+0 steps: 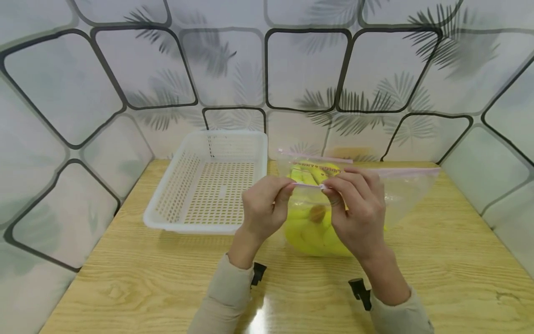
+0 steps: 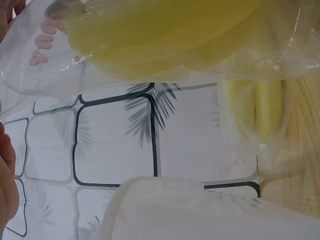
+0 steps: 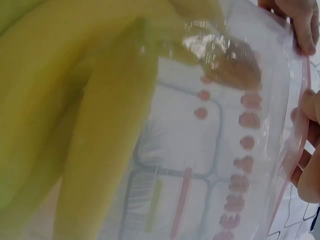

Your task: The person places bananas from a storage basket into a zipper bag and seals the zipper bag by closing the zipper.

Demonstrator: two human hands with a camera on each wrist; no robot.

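A clear zip bag (image 3: 215, 150) with red print holds yellow bananas (image 1: 313, 236) and hangs upright between both hands. My left hand (image 1: 264, 206) pinches the left end of its pink zip strip (image 1: 308, 185) between thumb and forefinger. On the same strip, a little to the right, my right hand (image 1: 360, 211) pinches with thumb and fingertips at a small pale piece that looks like a slider. The left wrist view shows the bananas (image 2: 165, 40) through the plastic. Whether the zip is sealed along its length I cannot tell.
Behind the held bag stand other clear bags with pink zips, one with bananas (image 2: 268, 110) and one reaching right (image 1: 410, 190). An empty white plastic basket (image 1: 204, 227) is to the left on the wooden table (image 1: 125, 278). A patterned backdrop (image 1: 308, 69) surrounds the table.
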